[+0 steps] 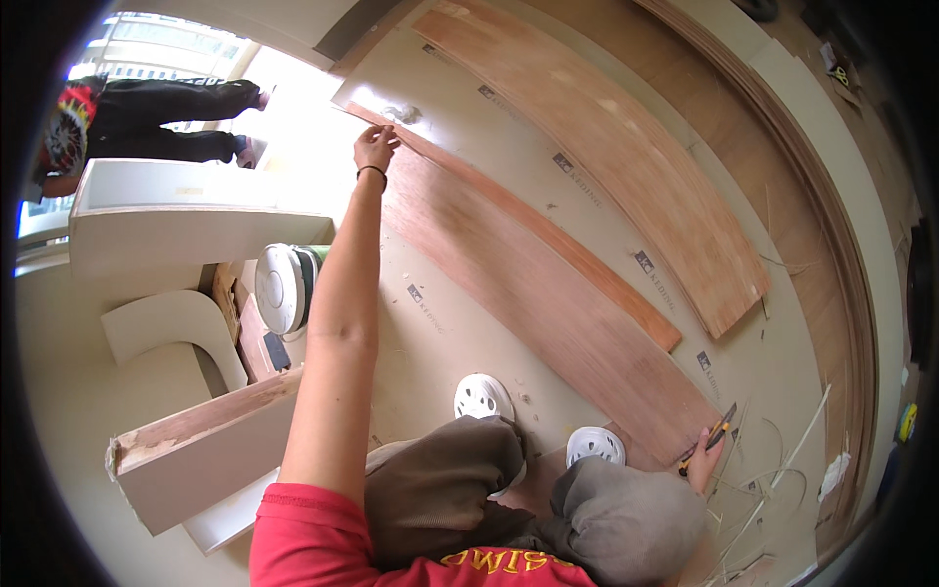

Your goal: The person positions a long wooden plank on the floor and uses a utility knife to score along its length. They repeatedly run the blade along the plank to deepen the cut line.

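A long reddish-brown wooden board point(528, 284) lies at a slant across the floor in front of me. Along its far side runs a narrower orange-brown wooden strip point(587, 289). My left hand point(376, 149) is stretched to the far left end of the board, its fingertips pinched together; what is between them is too small to make out. At the near right end, my right hand point(704, 462) grips a yellow-and-black utility knife point(722, 430) beside the board's corner. Part of the right hand is hidden behind the knife and the board end.
Another wide wooden board point(606, 137) lies farther back. Stacked sheets point(782, 127) line the right side, with thin offcuts point(773, 479) near them. At left are a round white appliance point(281, 289), a box-shaped panel piece point(210, 445) and a long white cabinet point(196, 225). Another person point(156, 117) stands beyond.
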Action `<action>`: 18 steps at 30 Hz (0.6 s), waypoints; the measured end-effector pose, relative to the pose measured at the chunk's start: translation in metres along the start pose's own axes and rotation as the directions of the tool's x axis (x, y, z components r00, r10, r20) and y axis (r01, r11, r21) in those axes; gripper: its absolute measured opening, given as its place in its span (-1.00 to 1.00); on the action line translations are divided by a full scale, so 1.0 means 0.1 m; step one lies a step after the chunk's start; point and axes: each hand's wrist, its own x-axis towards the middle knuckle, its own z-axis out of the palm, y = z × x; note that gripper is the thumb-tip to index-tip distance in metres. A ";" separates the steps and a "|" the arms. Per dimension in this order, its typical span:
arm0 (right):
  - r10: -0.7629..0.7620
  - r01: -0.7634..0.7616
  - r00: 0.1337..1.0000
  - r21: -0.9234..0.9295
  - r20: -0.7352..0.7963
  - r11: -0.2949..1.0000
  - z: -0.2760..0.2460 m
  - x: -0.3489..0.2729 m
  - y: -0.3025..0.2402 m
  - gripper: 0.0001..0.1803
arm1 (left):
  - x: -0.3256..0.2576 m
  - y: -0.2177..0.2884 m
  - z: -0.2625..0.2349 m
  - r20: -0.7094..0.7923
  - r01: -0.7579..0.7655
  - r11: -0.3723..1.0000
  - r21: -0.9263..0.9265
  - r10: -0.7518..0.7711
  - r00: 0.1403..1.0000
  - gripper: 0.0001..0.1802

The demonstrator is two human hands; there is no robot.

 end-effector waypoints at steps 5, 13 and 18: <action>-0.131 0.131 0.991 0.012 0.008 0.991 0.21 0.18 0.08 -0.53 | 0.28 -0.06 0.04 -0.077 -0.058 0.998 -0.029 0.056 0.995 -0.76; -0.068 0.068 0.996 -0.001 0.050 0.998 0.52 0.03 -0.45 -0.54 | 0.39 -0.06 0.05 -0.184 -0.005 0.992 0.127 0.028 0.983 -0.69; -0.083 0.085 0.996 -0.030 0.044 0.996 0.73 -0.12 -0.70 -0.52 | 0.63 -0.12 -0.14 -0.193 -0.031 0.987 0.157 0.061 0.979 -0.71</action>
